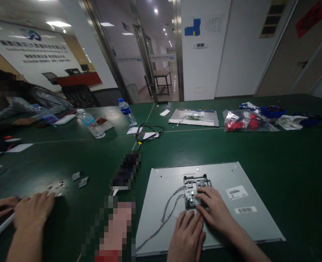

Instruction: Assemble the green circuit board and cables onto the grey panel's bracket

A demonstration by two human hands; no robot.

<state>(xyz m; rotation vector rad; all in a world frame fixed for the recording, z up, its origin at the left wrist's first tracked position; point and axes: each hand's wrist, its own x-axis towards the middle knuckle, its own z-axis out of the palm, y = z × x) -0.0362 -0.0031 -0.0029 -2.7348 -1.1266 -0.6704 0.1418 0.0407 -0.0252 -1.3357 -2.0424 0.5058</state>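
A flat grey-white display panel lies face down on the green table before me. At its middle sits a black frame with a small green circuit board in it. Thin grey cables run from it to the panel's left edge. My right hand covers the frame's right side, thumb and fingertips against the frame and board. Below it, my left hand rests on the panel, its fingers stretched, tips near the frame's lower edge. My right hand hides part of the frame.
At left a co-worker's hands rest beside small metal pieces. Further off are water bottles, a coiled black cable, another panel with a board, and a clear plastic bag with red items. Another person sits at far left.
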